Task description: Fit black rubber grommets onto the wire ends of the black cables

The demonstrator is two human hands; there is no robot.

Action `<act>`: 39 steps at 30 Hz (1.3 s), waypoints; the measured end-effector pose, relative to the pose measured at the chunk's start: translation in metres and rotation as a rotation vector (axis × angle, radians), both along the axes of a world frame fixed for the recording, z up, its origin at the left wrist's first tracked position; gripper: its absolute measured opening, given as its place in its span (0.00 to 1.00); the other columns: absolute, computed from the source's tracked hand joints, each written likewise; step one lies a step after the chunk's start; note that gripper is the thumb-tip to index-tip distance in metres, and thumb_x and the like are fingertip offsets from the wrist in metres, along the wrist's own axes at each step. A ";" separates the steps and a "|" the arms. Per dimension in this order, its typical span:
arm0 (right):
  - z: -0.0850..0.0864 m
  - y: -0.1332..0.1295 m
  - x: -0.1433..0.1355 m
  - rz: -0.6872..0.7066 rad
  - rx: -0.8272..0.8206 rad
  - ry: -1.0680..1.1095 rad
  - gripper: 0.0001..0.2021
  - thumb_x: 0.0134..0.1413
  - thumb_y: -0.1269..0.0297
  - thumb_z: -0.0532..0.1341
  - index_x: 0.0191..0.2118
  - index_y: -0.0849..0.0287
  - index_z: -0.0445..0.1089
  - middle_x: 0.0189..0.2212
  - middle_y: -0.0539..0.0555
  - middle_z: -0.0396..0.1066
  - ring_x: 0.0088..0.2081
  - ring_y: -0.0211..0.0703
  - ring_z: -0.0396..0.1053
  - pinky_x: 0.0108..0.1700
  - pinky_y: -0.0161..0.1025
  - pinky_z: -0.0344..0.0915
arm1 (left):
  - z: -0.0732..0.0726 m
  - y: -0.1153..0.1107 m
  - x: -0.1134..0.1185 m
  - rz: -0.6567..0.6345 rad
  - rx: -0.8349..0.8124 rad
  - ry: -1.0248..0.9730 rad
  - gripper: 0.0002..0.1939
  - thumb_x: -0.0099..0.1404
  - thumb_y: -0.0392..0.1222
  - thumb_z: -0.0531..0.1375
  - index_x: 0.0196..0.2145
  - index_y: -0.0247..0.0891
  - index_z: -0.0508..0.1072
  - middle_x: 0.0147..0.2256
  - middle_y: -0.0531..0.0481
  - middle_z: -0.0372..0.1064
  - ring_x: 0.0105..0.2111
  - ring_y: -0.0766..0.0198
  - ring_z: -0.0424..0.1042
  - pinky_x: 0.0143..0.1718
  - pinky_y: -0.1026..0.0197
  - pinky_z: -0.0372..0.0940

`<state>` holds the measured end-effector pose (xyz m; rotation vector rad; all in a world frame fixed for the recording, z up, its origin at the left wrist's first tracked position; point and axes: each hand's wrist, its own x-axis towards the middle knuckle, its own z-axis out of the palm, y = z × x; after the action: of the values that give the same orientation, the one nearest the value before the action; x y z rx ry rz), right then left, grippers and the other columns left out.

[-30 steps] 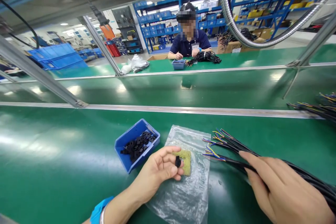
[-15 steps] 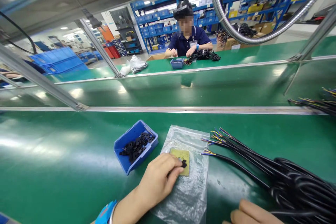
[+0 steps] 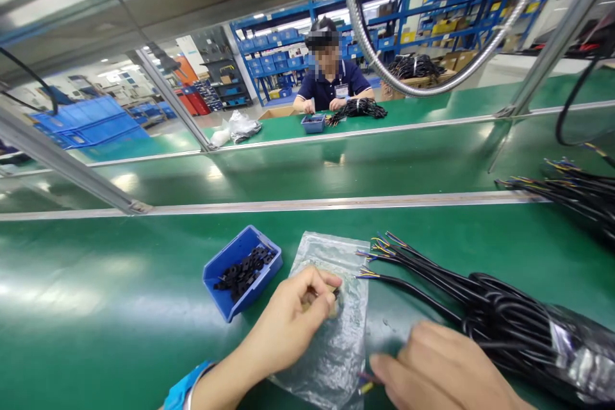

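My left hand, with a blue band at the wrist, is closed over the clear plastic bag, a small dark piece pinched at its fingertips. Its fingers largely hide the yellowish pad on the bag. At the lower right my right hand is closed on a cable end, whose coloured wires stick out past the fingertips over the bag's lower edge. Left of the bag stands a blue bin of small black parts. A bundle of black cables lies on the right, its stripped ends beside the bag.
More black cables lie at the far right. A metal rail crosses behind the work surface. Across the green table, a person sits by a small blue bin and cables. A metal hose hangs above.
My right hand has come further into view, moving up and left with a wire end. The fingers of my left hand have curled more over the pad. The whole view has shifted slightly.
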<state>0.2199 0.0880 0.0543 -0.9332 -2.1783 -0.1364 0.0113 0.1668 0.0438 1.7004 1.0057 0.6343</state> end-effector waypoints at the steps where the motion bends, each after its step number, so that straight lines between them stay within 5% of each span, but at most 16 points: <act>1: 0.004 0.002 -0.001 0.002 -0.042 0.083 0.11 0.64 0.72 0.51 0.37 0.62 0.71 0.20 0.49 0.66 0.22 0.36 0.63 0.27 0.34 0.62 | 0.006 -0.003 0.004 0.037 -0.170 -0.152 0.07 0.64 0.38 0.57 0.28 0.36 0.64 0.42 0.45 0.72 0.36 0.63 0.71 0.38 0.60 0.65; 5: 0.013 0.009 -0.002 0.054 -0.237 0.352 0.10 0.59 0.74 0.55 0.43 0.61 0.72 0.23 0.50 0.67 0.23 0.34 0.65 0.25 0.30 0.63 | 0.015 -0.022 0.023 0.146 -0.578 -0.657 0.11 0.60 0.40 0.64 0.27 0.35 0.65 0.39 0.46 0.74 0.30 0.69 0.71 0.33 0.67 0.66; 10: 0.011 0.006 -0.004 0.066 -0.268 0.514 0.14 0.56 0.76 0.57 0.47 0.60 0.71 0.28 0.51 0.73 0.27 0.33 0.70 0.29 0.27 0.68 | -0.001 -0.041 0.030 0.076 -0.768 -0.905 0.11 0.57 0.36 0.67 0.38 0.36 0.72 0.33 0.50 0.74 0.33 0.69 0.74 0.36 0.70 0.69; 26: -0.002 0.011 -0.007 0.045 -0.139 0.387 0.08 0.56 0.75 0.59 0.40 0.61 0.72 0.21 0.49 0.68 0.22 0.34 0.63 0.24 0.31 0.62 | -0.013 -0.044 0.029 0.125 -0.703 -0.936 0.13 0.50 0.38 0.71 0.35 0.36 0.77 0.35 0.49 0.75 0.29 0.71 0.74 0.33 0.73 0.71; 39: 0.004 0.013 -0.011 0.023 -0.095 0.278 0.08 0.56 0.76 0.55 0.31 0.61 0.70 0.18 0.47 0.60 0.20 0.34 0.56 0.23 0.33 0.53 | -0.018 -0.047 0.028 0.200 -0.665 -0.891 0.15 0.46 0.39 0.73 0.33 0.36 0.76 0.33 0.49 0.74 0.29 0.71 0.72 0.31 0.72 0.70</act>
<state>0.2091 0.1008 0.0579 -0.9203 -1.9508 0.1034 0.0397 0.1194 0.0259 0.6111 0.6167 0.9365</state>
